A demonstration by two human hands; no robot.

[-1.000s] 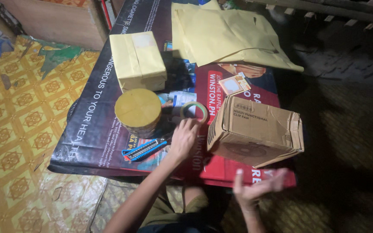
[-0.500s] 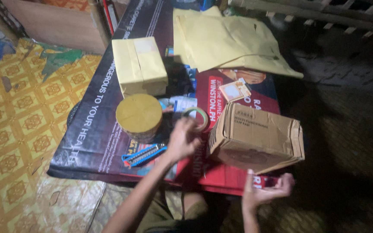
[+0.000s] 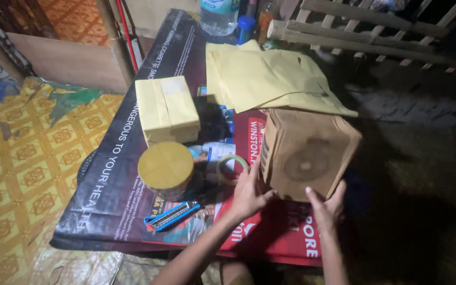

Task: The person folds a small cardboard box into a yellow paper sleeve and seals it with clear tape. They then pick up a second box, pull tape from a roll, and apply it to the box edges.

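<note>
**Two hands gripping a tilted cardboard box**

Both hands are pressing on the brown cardboard box (image 3: 308, 153), which is sitting tipped up on the table near its front right corner. The left hand (image 3: 249, 194) is lying flat, fingers spread wide, against the box's lower left edge; the right hand (image 3: 327, 203) is cupping the lower right corner from beneath. Just beside the left hand a roll of clear tape (image 3: 231, 168) is lying flat, and a blue utility knife (image 3: 172, 215) is resting nearer the front edge. A round yellow tin (image 3: 165, 168) and a yellow wrapped parcel (image 3: 167, 108) are standing further left, yellow envelopes (image 3: 270, 79) behind. A printed vinyl banner (image 3: 127, 142) is covering the table. Yellow patterned flooring (image 3: 22, 158) is running along the left, and wooden slats (image 3: 376, 31) are leaning in the dark behind.
</note>
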